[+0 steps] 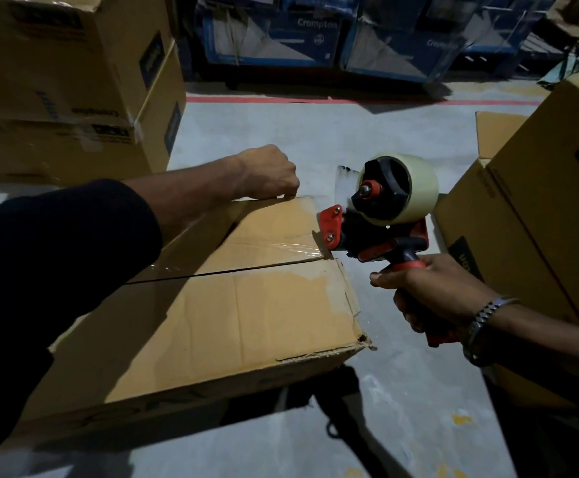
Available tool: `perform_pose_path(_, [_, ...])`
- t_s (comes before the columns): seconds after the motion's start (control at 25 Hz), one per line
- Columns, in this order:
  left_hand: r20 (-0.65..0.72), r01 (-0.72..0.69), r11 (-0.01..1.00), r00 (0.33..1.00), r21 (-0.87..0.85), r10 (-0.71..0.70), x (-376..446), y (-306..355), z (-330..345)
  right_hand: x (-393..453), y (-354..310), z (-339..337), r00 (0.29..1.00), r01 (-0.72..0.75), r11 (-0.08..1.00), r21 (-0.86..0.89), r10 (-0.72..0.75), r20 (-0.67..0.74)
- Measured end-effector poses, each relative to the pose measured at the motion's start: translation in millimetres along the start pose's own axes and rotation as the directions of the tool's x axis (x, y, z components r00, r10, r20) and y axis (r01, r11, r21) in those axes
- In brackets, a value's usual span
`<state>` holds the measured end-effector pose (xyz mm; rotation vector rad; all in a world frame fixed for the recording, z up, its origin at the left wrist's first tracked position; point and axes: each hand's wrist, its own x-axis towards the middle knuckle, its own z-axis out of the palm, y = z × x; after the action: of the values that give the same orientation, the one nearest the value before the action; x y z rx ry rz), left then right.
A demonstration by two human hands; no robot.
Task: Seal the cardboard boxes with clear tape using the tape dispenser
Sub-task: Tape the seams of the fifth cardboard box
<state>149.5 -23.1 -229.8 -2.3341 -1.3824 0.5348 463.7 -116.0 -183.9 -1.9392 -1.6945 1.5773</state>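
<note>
Bare grey floor (315, 132) lies open from the cardboard box (233, 315) toward twelve o'clock, as far as the blue cartons (281, 39). Stacked brown boxes (67, 84) block ten o'clock. A tilted box (540, 201) crowds three o'clock, just beside the tape dispenser (381, 215), leaving a narrow floor strip between it and the box.

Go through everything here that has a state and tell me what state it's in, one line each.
Cardboard box: flaps folded shut, center seam showing a dark gap, clear tape only near its right end.
Tape dispenser: loaded with a roll, its red front end at the box's right edge by the seam.
Left hand: fingers curled, resting on the box's far edge.
Right hand: grips the dispenser handle.
Stacked boxes: closed, taped.
</note>
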Motion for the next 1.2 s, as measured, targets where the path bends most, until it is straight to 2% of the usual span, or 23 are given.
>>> perform_pose_path(0.08, [-0.015, 0.183, 0.971, 0.982, -0.153, -0.188, -2.6, -2.7, 0.6, -1.2, -0.8, 3.1, 1.000, -0.007, 1.000, 0.018, 0.007, -0.003])
perform_pose_path(0.16, [-0.095, 0.323, 0.861, 0.917, -0.394, -0.387, -2.9, -9.3, 2.6, -1.5, -1.6, 4.0, 1.000, -0.001, 0.999, 0.034, 0.001, 0.003])
perform_pose_path(0.24, [-0.113, 0.250, 0.675, 0.888, -0.694, -0.445, -0.3, -6.1, -4.4, -1.9, -1.0, 2.5, 1.000, 0.005, 0.999, 0.037, -0.006, 0.016])
perform_pose_path(0.28, [-0.107, 0.169, 0.571, 0.902, -0.803, -0.419, -0.4, 0.2, -11.1, -1.7, -0.3, 1.9, 1.000, 0.004, 0.999, 0.039, -0.004, 0.018])
perform_pose_path(0.32, [-0.116, 0.100, 0.524, 0.924, -0.846, -0.364, -1.1, 8.0, -16.4, -1.7, -0.1, 1.8, 1.000, 0.002, 0.999, 0.044, -0.002, 0.016])
perform_pose_path(0.36, [-0.135, 0.052, 0.543, 0.944, -0.838, -0.299, -3.0, 16.5, -20.1, -2.3, -0.5, 2.4, 1.000, 0.000, 0.999, 0.049, 0.000, 0.014])
perform_pose_path(0.4, [-0.149, 0.027, 0.607, 0.960, -0.794, -0.237, -3.8, 24.2, -18.1, -2.9, -1.1, 3.5, 1.000, -0.001, 0.999, 0.053, 0.000, 0.014])
perform_pose_path(0.48, [-0.124, 0.030, 0.698, 0.978, -0.715, -0.170, -5.6, 36.5, -7.3, -4.2, -2.1, 5.1, 1.000, 0.004, 0.998, 0.066, -0.005, 0.015])
perform_pose_path(0.68, [-0.109, 0.088, 0.618, 0.956, -0.781, -0.273, -12.2, 55.3, 9.6, -5.1, -2.3, 7.2, 1.000, 0.011, 0.996, 0.088, -0.011, 0.000])
perform_pose_path(0.8, [-0.044, 0.190, 0.619, 0.939, -0.762, -0.342, -13.6, 61.0, 10.3, -6.0, -3.0, 6.3, 1.000, 0.000, 0.996, 0.086, 0.000, -0.001])
perform_pose_path(0.92, [-0.026, 0.227, 0.625, 0.929, -0.747, -0.369, -11.5, 59.6, 11.0, -5.2, -2.7, 10.5, 1.000, -0.009, 0.998, 0.070, 0.008, 0.014])
perform_pose_path(1.2, [-0.037, 0.234, 0.663, 0.929, -0.711, -0.369, -10.3, 57.8, 14.1, -10.9, -6.9, 3.5, 0.997, 0.016, 0.985, -0.174, -0.003, 0.073])
